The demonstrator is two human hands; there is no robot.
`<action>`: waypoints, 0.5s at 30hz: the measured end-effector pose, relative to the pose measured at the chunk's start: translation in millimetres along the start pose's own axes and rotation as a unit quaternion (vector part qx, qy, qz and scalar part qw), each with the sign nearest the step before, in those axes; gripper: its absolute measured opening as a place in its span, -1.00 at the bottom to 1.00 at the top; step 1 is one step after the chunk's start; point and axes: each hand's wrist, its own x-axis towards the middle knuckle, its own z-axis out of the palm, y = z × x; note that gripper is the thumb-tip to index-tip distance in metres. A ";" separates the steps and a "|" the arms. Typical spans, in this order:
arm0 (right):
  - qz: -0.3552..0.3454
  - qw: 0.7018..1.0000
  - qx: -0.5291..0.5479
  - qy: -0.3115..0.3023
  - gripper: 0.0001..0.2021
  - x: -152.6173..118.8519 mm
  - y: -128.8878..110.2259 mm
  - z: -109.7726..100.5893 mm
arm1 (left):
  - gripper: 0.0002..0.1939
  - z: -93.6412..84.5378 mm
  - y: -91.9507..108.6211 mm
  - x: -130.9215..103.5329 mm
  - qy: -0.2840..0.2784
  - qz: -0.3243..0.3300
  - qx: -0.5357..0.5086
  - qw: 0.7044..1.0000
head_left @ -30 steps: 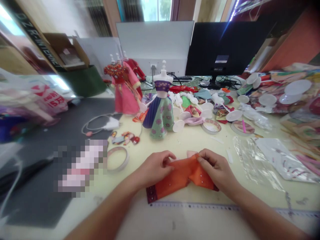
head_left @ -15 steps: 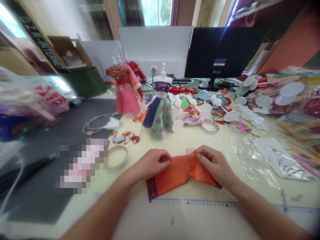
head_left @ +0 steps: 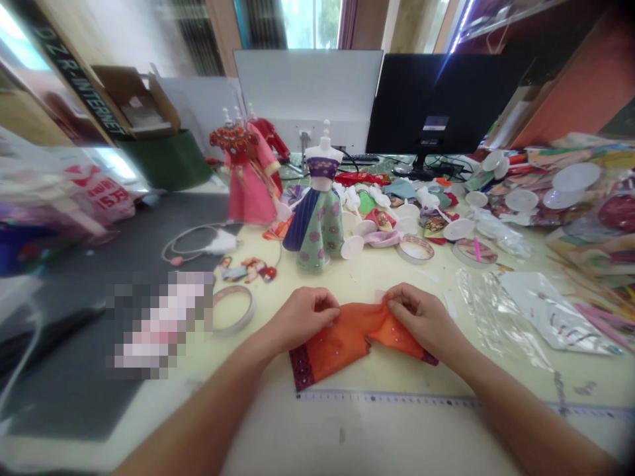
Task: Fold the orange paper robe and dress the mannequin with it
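"Both the left hand (head_left: 307,318) and the right hand (head_left: 419,316) were busy?"

"Yes. Each had thumb and fingers pinched narrow on the upper edge of an orange cloth (head_left: 340,334), which spanned the gap between them."

"What did it look like?"

"Small pale specks, a dark patterned band (head_left: 301,369) at the end below the left hand, and a notch in the lower edge, about midway between the hands. Whether that edge touched the worktop (head_left: 278,436), I couldn't tell."

"And around them?"

"Nearer the wearer than both hands lay a ruler (head_left: 387,399), passing under the right forearm (head_left: 510,396). A tape roll (head_left: 251,317) lay left of the left hand, clear plastic (head_left: 489,317) right of the right hand. Beyond both, a small mannequin (head_left: 324,154) stood upright in a purple top (head_left: 322,169) and a blue-and-green skirt (head_left: 317,231)."
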 end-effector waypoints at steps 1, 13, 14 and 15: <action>-0.002 1.000 -0.008 0.001 -0.87 0.5 2.0 0.0 | -0.86 0.3 -0.3 0.4 0.000 -0.001 -0.002 1.000; -0.027 0.986 -0.159 0.044 -0.87 1.1 2.3 -4.2 | -0.74 1.7 -2.3 -0.2 0.006 0.012 0.008 1.000; -0.032 0.984 -0.169 0.050 -0.87 1.3 3.1 -4.1 | -0.73 1.9 -2.0 -0.3 0.008 0.015 0.012 1.000; -0.039 0.982 -0.178 0.059 -0.86 1.4 3.8 -3.9 | -0.74 2.3 -1.7 -0.3 0.008 0.018 0.016 1.000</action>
